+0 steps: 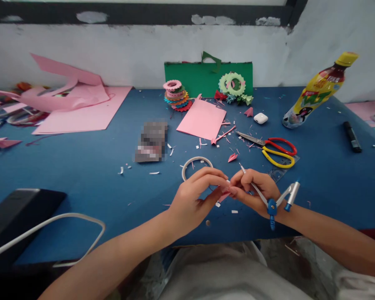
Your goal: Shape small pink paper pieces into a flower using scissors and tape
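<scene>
Pinching a pink scrap (224, 195), your left hand (196, 196) and right hand (253, 191) both grasp it. The right also clasps the compass (271, 205). The next crease probably calls for steadier pressure.

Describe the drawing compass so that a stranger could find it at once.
Start at the blue table and go to the middle of its near edge. The compass is held in the right hand. Its silver legs join at a blue hinge, unlike the red and yellow scissors beyond.
</scene>
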Available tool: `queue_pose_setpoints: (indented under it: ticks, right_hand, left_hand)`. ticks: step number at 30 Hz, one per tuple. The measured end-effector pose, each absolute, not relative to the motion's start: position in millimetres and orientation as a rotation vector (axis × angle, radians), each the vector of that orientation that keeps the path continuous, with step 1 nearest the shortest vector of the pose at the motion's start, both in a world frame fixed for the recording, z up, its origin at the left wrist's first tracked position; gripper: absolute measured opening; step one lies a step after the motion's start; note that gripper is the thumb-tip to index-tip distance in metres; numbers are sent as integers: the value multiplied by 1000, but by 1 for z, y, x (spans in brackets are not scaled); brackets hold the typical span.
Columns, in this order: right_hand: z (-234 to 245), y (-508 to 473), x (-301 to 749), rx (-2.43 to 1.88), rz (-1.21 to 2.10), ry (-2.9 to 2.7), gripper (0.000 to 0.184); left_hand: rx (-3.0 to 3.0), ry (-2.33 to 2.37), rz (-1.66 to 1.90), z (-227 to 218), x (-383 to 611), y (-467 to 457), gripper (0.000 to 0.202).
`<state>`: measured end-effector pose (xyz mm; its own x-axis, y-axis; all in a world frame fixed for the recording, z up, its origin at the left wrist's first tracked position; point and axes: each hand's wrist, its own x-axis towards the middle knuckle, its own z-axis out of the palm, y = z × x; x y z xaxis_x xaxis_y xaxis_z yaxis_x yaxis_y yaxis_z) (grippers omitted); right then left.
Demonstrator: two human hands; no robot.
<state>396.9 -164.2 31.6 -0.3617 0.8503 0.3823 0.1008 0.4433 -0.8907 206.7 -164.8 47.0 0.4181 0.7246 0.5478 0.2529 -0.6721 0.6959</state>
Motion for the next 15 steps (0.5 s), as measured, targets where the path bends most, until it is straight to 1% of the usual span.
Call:
queue_pose_setpoints:
  ticks: [4,8,11,15]
  right_hand:
    - [31,-163,396,-821,957,-1778,29]
    - [29,-162,395,-788,845,-1823,28]
    - [28,-162,395,-777,794,-1834,29]
    - [27,-162,395,-785,748,-1873,30]
  left_hand:
    - [2304,859,1273,46,207,-166,14]
    - [2561,918,1339,44,207,-165,18]
    - [2698,954,1326,44,206,-165,20]
    - [2789,984,1279,46,204,-166,17]
